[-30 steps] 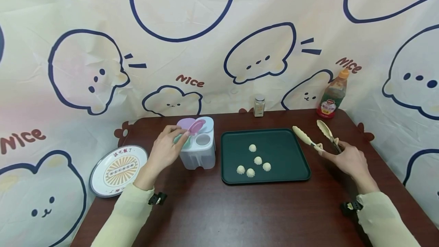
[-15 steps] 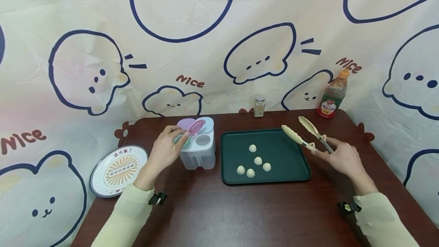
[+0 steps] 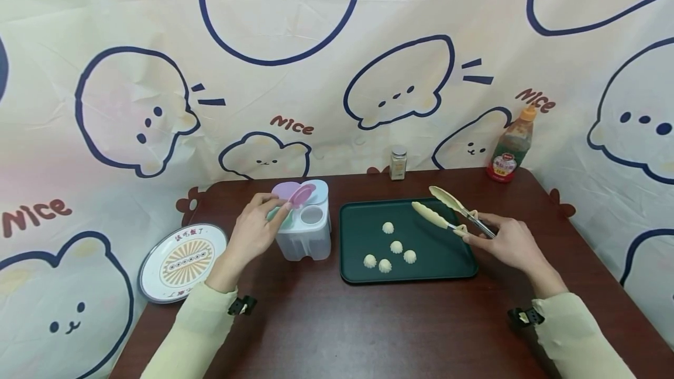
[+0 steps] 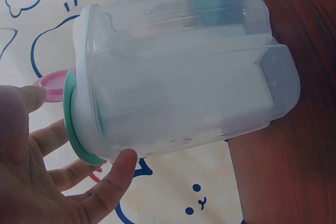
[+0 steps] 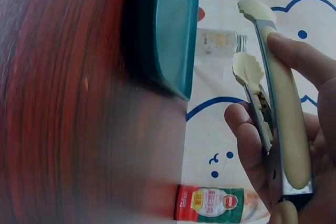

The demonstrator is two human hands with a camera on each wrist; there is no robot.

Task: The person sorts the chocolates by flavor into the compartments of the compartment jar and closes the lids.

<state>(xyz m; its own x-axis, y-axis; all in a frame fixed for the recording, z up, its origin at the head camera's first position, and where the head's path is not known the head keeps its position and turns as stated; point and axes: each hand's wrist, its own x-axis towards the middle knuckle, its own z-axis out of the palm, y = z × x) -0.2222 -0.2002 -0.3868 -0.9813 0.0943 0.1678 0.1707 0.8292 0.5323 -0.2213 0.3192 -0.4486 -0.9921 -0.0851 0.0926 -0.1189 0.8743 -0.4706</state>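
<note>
At the table's left, my left hand holds the raised pink flip lid of a clear plastic storage box with several coloured lids. A round opening shows in its white top. In the left wrist view, the thumb meets the pink lid, and other fingers lie around the mint-green lid. My right hand grips cream-tipped tongs, jaws spread with nothing between them, over the right part of a dark green tray. Several small white ridged pieces lie on the tray.
A white patterned plate lies at the table's left edge. At the back stand a small glass jar with a metal cap and a red-and-green squeeze bottle. A printed cloth hangs behind the brown table.
My right hand has moved left with the tongs, from beside the tray to over its right part. My left hand stays at the pink lid.
</note>
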